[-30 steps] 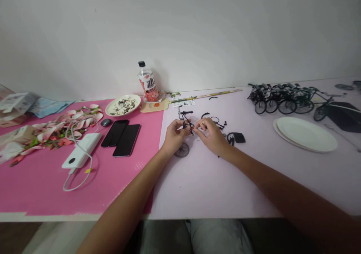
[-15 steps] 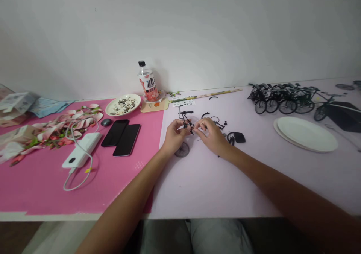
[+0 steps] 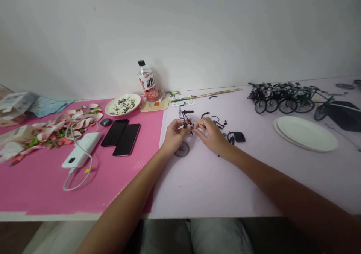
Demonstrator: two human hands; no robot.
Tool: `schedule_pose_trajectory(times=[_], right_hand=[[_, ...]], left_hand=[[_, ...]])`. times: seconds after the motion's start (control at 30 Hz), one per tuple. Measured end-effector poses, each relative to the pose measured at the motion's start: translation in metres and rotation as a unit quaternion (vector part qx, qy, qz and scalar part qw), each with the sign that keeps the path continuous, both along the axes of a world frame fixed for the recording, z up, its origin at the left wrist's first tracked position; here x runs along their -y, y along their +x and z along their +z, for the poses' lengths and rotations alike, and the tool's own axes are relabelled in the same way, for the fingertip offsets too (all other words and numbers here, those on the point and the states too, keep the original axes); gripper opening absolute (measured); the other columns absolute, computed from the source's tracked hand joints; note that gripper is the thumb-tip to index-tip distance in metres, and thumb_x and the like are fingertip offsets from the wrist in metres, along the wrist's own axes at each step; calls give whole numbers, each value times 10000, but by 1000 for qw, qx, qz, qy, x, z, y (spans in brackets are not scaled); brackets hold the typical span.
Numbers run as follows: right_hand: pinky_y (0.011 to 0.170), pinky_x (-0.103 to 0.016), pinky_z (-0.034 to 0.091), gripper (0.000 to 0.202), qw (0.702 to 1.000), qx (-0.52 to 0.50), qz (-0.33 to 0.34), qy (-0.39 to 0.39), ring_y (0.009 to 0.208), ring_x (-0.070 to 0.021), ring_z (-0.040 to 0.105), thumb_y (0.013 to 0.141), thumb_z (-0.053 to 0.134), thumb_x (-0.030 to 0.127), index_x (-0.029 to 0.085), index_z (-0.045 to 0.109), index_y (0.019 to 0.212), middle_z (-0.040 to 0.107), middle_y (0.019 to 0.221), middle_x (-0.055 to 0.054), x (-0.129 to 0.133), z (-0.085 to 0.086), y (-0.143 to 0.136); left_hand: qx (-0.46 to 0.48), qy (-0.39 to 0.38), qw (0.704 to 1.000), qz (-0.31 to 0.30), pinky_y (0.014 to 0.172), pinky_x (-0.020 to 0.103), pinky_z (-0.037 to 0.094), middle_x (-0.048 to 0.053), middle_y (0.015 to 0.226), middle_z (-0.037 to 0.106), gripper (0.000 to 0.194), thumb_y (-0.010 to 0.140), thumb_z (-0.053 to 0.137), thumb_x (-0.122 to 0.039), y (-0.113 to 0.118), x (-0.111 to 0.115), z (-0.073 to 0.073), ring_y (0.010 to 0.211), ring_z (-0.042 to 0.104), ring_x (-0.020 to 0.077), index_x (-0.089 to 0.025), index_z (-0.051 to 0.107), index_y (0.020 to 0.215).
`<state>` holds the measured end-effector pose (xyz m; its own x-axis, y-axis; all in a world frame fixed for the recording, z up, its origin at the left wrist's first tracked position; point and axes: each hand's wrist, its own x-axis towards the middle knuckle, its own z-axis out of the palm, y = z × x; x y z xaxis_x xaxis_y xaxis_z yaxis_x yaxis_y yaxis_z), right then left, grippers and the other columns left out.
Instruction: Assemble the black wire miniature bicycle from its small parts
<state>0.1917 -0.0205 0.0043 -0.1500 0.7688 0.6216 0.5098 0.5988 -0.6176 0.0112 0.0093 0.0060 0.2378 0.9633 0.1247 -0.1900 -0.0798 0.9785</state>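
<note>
A small black model bicycle frame is pinched between the thumb and fingers of my left hand, above the pale part of the table. My right hand meets it from the right, fingertips pressed together at the frame's edge; whatever lies between them is too small to make out. Below my left hand lies a spoked model wheel, partly covered by it. Beyond my right hand are loose black parts, among them a thin wheel ring, a curved strip and a black basket-like piece.
Several assembled model bicycles stand at the back right, behind stacked white plates. To the left are two phones, a white power bank with a cable, artificial petals, a dish of small parts and a drink bottle.
The bicycle frame has tilted slightly in my left hand, its upper bar now pointing differently. Both hands stay in nearly the same place.
</note>
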Motion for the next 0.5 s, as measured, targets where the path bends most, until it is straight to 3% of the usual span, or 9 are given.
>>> schedule_pose_trajectory(times=[0.27, 0.5], right_hand=[[764, -367, 449, 183, 1000, 18, 0, 20, 813, -214, 534, 967, 608, 170, 254, 485, 861, 500, 817, -5, 0, 0, 1], [769, -374, 433, 165, 998, 27, 11, 55, 810, -216, 506, 958, 606, 169, 258, 482, 893, 479, 813, -1, 3, 3, 0]], left_hand=[[8, -1, 1000, -9, 882, 396, 608, 168, 1321, 703, 478, 724, 910, -442, 0, -2, -3, 977, 736, 217, -169, 555, 895], [7, 9, 1000, -17, 960, 478, 597, 187, 1342, 687, 479, 765, 886, -488, 0, 0, -2, 1126, 716, 284, -167, 567, 922]])
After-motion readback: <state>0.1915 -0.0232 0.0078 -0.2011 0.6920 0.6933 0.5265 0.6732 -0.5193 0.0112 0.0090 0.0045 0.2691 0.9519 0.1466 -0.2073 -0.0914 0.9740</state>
